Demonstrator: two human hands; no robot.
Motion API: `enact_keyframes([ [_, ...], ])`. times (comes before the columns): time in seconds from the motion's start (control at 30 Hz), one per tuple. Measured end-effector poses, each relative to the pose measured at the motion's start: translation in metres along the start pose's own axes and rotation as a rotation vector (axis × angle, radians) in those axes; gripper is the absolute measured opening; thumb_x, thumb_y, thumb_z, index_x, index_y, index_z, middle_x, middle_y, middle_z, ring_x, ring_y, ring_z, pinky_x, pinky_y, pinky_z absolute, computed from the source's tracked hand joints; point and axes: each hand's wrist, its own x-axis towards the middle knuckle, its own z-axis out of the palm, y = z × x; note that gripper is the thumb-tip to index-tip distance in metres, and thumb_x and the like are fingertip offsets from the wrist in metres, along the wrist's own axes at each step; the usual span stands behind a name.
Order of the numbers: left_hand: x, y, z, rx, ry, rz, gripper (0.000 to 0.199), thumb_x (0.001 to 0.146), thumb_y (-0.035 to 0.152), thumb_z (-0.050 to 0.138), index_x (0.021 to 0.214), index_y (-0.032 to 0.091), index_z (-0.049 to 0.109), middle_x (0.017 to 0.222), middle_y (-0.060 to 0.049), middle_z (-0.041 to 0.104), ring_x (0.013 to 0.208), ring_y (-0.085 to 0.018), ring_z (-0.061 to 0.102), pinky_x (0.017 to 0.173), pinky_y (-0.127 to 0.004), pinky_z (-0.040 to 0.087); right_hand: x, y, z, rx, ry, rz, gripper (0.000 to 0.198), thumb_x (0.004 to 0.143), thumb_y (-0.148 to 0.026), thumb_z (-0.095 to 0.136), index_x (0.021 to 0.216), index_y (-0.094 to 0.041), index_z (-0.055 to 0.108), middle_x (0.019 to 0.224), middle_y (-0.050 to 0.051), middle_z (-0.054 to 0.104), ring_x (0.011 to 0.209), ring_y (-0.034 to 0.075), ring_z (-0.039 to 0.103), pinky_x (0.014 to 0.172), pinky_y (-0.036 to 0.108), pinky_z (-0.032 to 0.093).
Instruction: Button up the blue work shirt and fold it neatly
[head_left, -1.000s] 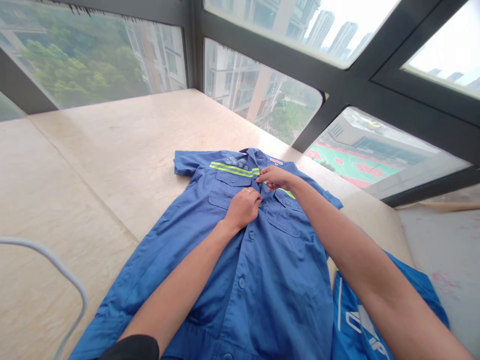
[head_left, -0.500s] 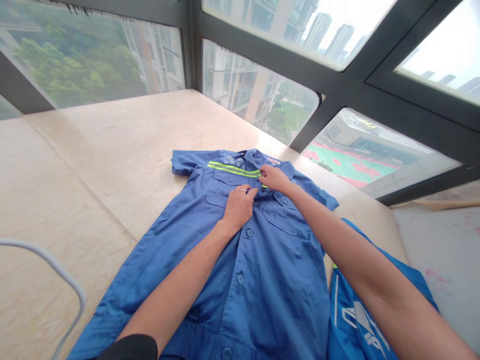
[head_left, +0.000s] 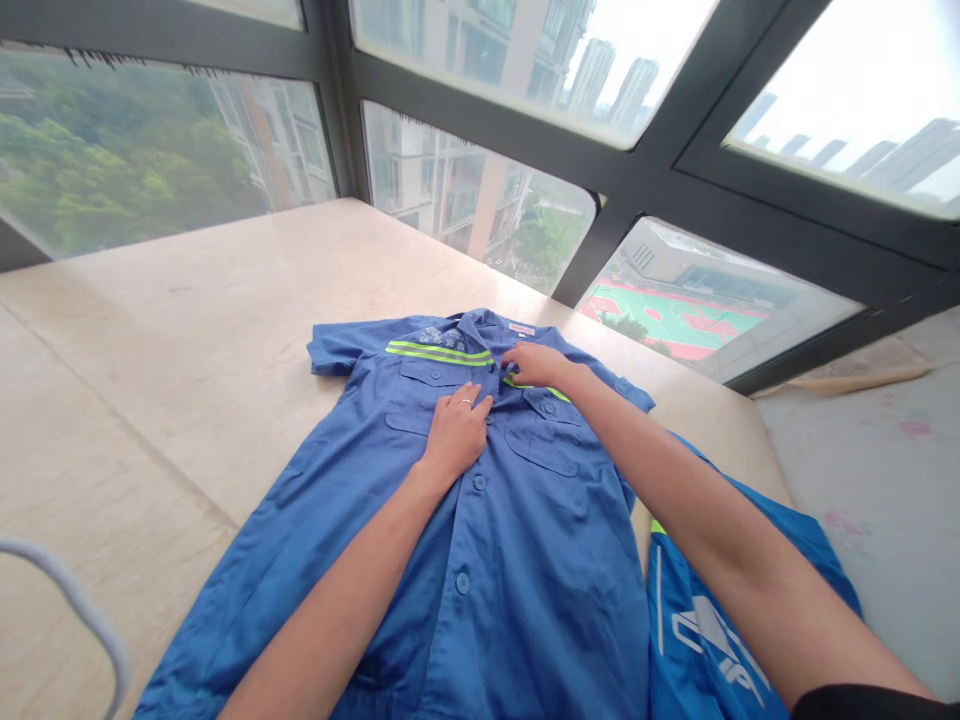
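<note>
A blue short-sleeved work shirt [head_left: 547, 560] lies face up, its collar toward the windows. It has yellow-green and grey reflective stripes across the chest, two flapped pockets and a buttoned front. My left hand [head_left: 457, 432], with a ring on one finger, rests on the chest beside the button placket, fingers stretched over the cloth. Just above and to the right, my right hand [head_left: 536, 365] pinches the edge of the shirt front near the stripe, below the collar. The front is parted between the stripe ends there. Its fingertips partly hide the cloth they grip.
The shirt lies on a beige stone-like ledge [head_left: 187, 300] below dark-framed windows [head_left: 480, 120]. A second blue garment [head_left: 675, 570] with white markings lies to the right, partly under my right forearm. A white cable [head_left: 75, 595] curves at lower left.
The view has shifted, moving the scene slightly left and down. My right hand has drawn the front edge a little to the right, parting the stripe more. My left hand stays on the chest.
</note>
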Motion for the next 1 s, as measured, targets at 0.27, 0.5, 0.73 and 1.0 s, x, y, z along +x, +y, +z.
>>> enact_keyframes([
  [0.27,0.01,0.004,-0.013,-0.042,-0.021,-0.095,0.046,0.097,0.026,0.045,0.14,0.013,0.054,0.128,-0.013,0.065,0.12,-0.026,0.058,0.095,-0.041,0.043,-0.015,0.002,0.025,0.332,0.537,0.182,0.024,0.087,-0.01,0.053,0.103,-0.016,0.07,0.111,0.008,0.067,0.105,0.023,0.06,0.093,0.032,0.045],
  [0.5,0.067,-0.005,-0.023,-0.06,-0.189,-0.172,0.04,0.095,0.018,0.041,0.124,0.015,0.067,0.12,-0.014,0.068,0.112,-0.027,0.061,0.096,-0.036,0.045,-0.025,-0.008,0.043,0.35,0.561,-0.032,0.032,0.081,-0.004,0.051,0.107,-0.017,0.066,0.104,0.007,0.063,0.088,0.019,0.06,0.081,0.028,0.046],
  [0.73,0.087,-0.005,-0.005,-0.059,-0.15,-0.257,0.03,0.095,0.027,0.052,0.12,0.021,0.066,0.117,-0.011,0.067,0.106,-0.026,0.065,0.087,-0.034,0.049,-0.024,-0.01,0.051,0.316,0.656,-0.005,0.022,0.09,-0.008,0.052,0.098,-0.02,0.069,0.104,0.005,0.063,0.092,0.019,0.062,0.078,0.025,0.046],
  [1.0,0.096,-0.005,-0.001,-0.157,-0.132,-0.39,0.017,0.092,0.032,0.057,0.101,0.025,0.069,0.102,-0.005,0.072,0.099,-0.027,0.066,0.077,-0.034,0.047,-0.012,-0.011,0.077,0.367,0.791,-0.048,0.02,0.091,-0.008,0.054,0.097,-0.018,0.07,0.098,0.006,0.062,0.09,0.018,0.061,0.077,0.025,0.046],
])
